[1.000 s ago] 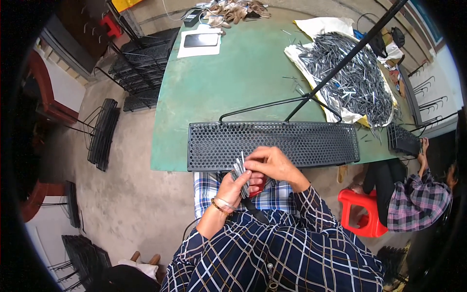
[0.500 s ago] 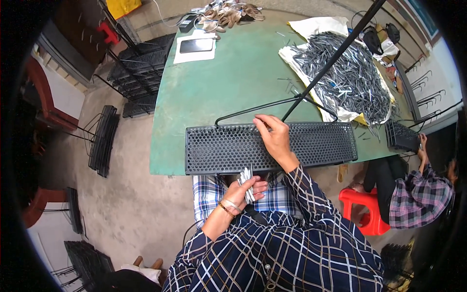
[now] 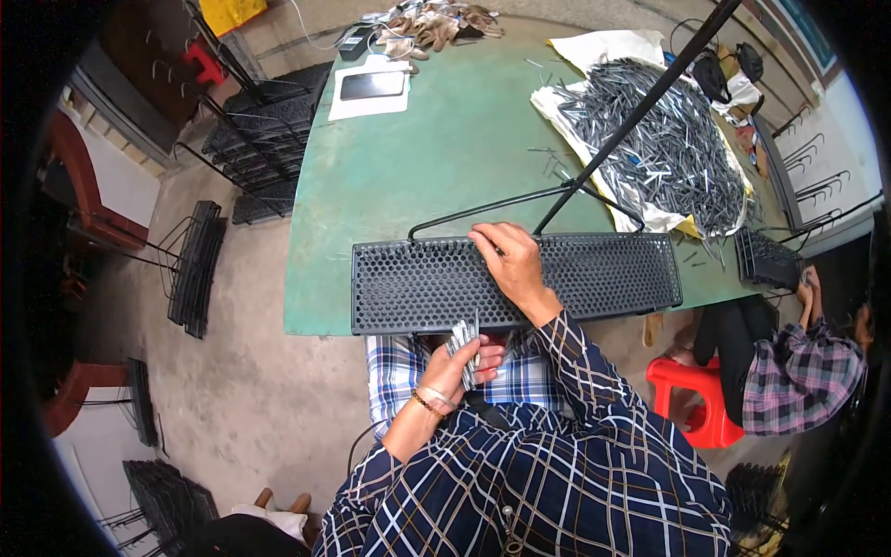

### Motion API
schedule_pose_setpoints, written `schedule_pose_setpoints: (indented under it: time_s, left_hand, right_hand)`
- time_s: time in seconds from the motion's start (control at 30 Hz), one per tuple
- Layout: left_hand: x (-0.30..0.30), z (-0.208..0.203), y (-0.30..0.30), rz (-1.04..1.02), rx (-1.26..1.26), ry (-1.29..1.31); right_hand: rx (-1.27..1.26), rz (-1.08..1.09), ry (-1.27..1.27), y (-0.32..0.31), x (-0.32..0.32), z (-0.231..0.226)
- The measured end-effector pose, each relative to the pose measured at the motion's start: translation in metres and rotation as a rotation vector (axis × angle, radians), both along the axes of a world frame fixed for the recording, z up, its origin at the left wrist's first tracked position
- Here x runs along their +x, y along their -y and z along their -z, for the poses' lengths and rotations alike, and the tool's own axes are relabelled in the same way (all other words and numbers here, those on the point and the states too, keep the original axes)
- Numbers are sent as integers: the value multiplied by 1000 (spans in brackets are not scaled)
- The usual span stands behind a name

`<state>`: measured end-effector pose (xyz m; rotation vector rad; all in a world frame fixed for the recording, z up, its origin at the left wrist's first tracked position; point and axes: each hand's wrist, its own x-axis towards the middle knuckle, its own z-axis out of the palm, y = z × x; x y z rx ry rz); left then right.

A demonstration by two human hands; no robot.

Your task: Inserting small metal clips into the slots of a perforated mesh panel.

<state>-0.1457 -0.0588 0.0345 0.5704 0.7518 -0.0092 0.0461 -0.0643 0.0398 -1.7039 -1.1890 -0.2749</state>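
Observation:
A black perforated rack with many round holes lies along the near edge of the green table, its wire handle frame rising behind it. My left hand is closed round a bundle of short grey metal rods, just below the rack's near edge. One rod in the bundle stands up above the others. My right hand is over the middle of the rack, its fingertips pinched together close to the far rows of holes. Anything between those fingertips is too small or too hidden to make out.
A large heap of grey metal rods lies on a white sack at the right. A phone and gloves lie farther back. At the right, a co-worker works at another rack, near a red stool.
My right hand has shifted slightly left along the rack's far rows. My left hand, with the rods, has moved only a little.

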Motion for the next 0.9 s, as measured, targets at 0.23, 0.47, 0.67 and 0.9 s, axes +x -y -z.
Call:
schedule_pose_setpoints:
  time_s: [0.23, 0.47, 0.67, 0.9]
  left_hand:
    - [0, -2, 0, 22, 49, 14]
    - [0, -4, 2, 25, 75, 28]
    - [-1, -3, -1, 17, 58, 51]
    - [-1, -6, -3, -63, 49, 100]
  right_hand:
    - [-31, 32, 161, 1, -2, 3]
    - [-83, -18, 145, 2, -3, 13]
    - [-88, 21, 93, 7, -3, 10]
    - [-384, -277, -695, 29, -17, -13]
